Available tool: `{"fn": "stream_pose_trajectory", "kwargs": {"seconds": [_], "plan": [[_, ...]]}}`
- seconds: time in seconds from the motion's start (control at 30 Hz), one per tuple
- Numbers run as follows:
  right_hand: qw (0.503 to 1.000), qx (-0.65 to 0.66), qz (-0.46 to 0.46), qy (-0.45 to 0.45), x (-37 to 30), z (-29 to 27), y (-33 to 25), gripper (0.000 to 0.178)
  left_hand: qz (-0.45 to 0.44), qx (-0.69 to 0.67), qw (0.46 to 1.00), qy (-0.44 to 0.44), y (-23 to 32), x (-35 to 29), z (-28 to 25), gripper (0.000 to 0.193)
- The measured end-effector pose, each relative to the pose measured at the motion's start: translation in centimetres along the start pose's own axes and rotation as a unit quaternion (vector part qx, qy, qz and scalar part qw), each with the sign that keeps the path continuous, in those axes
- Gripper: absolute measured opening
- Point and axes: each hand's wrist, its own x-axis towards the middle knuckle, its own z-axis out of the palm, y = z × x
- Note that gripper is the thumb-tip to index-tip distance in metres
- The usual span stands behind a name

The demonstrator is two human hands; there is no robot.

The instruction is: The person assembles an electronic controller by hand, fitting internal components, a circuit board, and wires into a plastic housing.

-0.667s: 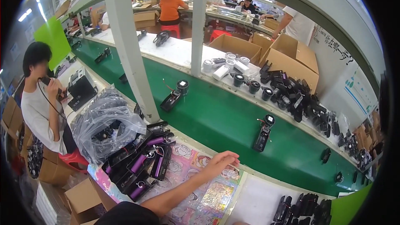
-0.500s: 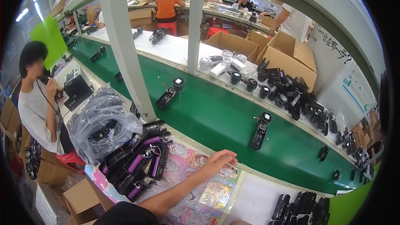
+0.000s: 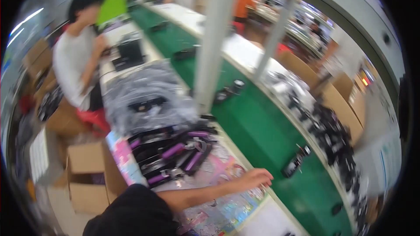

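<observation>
The left hand (image 3: pixel 256 178), palm down over the near edge of the green conveyor belt (image 3: pixel 262 131), has its fingers close together and loosely bent; its underside is hidden, so whether it pinches anything I cannot tell. The right hand is out of view. Just beyond the fingertips, at two o'clock, a black handheld device (image 3: pixel 294 164) lies on the belt, its details blurred. Below the forearm spreads a glossy picture-covered mat (image 3: pixel 210 216), partly covered by the arm. Between nine and ten o'clock lie overlapping black housings with purple cells (image 3: pixel 192 159), too jumbled to count. At ten o'clock, a clear plastic bag (image 3: pixel 153 89) half hides dark contents; farther out sits a co-worker (image 3: pixel 72 65). Toward two o'clock, black parts (image 3: pixel 330 129) smear together beyond the belt.
</observation>
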Motion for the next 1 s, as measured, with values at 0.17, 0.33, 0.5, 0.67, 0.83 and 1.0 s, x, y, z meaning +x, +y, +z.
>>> {"fn": "stream_pose_trajectory", "kwargs": {"seconds": [0.17, 0.33, 0.5, 0.67, 0.83, 1.0], "plan": [[0.996, 0.068, 0.053, 0.006, -1.3, 2.4, -0.1, 0.02, 0.026, -0.011, 0.999, -0.024, 0.1, 0.0, 1.4, 0.024], [0.996, 0.056, 0.076, -0.007, -1.6, 2.7, -0.3, 0.019, 0.036, 0.004, 0.999, -0.006, -0.2, -0.3, 1.0, 0.023], [0.996, 0.019, 0.085, -0.018, -2.0, 2.6, 0.0, 0.019, 0.031, -0.003, 0.999, -0.009, -0.1, 0.1, 1.4, 0.023], [0.994, -0.017, 0.098, -0.037, -1.3, 2.2, -0.4, 0.018, 0.039, 0.007, 0.999, -0.006, -0.9, 0.3, 0.8, 0.023], [0.991, -0.052, 0.114, -0.046, -0.7, 2.1, -1.0, 0.018, 0.031, 0.002, 0.999, -0.009, -0.5, 0.4, 1.5, 0.024], [0.986, -0.09, 0.126, -0.063, -0.2, 2.0, -1.6, 0.018, 0.044, 0.0, 0.999, -0.017, -0.6, -0.1, 1.0, 0.023]]}}
